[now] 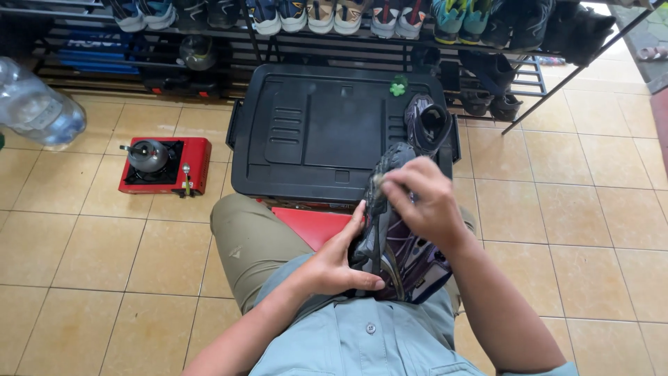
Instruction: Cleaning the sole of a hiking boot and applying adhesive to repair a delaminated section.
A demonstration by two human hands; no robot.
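While gripped, shoe beyond bin edge.

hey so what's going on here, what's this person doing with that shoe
A seated person holds a grey and purple sports shoe on their lap. The left hand steadies its side, while the right hand pinches something small at its toe end; what exactly is unclear. The matching second shoe stands on the black plastic storage box lid in front, near a small green object. A red portable stove carrying a metal kettle sits on the tiled floor.
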